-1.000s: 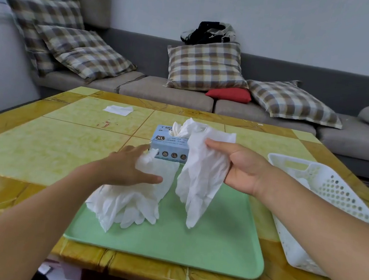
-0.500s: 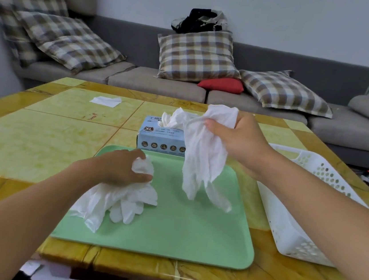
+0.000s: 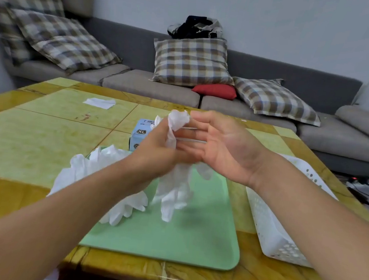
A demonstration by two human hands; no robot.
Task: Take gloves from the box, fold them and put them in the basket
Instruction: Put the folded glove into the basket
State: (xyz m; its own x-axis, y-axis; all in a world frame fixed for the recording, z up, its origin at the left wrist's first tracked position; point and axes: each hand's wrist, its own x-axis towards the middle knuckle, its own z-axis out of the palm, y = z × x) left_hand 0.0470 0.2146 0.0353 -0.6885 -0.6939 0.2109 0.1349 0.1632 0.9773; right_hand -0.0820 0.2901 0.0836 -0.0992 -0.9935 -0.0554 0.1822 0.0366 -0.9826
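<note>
Over the green tray (image 3: 190, 238) both of my hands meet on one white glove (image 3: 171, 198), whose fingers hang down toward the tray. My left hand (image 3: 156, 152) grips the glove's middle with curled fingers. My right hand (image 3: 222, 149), palm toward me, holds the bunched cuff at its fingertips. A loose pile of white gloves (image 3: 87, 167) lies across the tray's left edge, partly under my left forearm. The blue glove box (image 3: 139, 134) stands behind my hands, mostly hidden. The white perforated basket (image 3: 272, 232) sits right of the tray.
The tray lies on a yellow tiled table (image 3: 28, 139). A white sheet (image 3: 99, 102) rests at the table's far side. Behind it runs a grey sofa (image 3: 150, 86) with checked cushions. Cables lie on the floor at the far right (image 3: 368, 185).
My left hand let go of the glove pile and rose to grip the glove held by my right hand. The pile stays on the tray's left edge.
</note>
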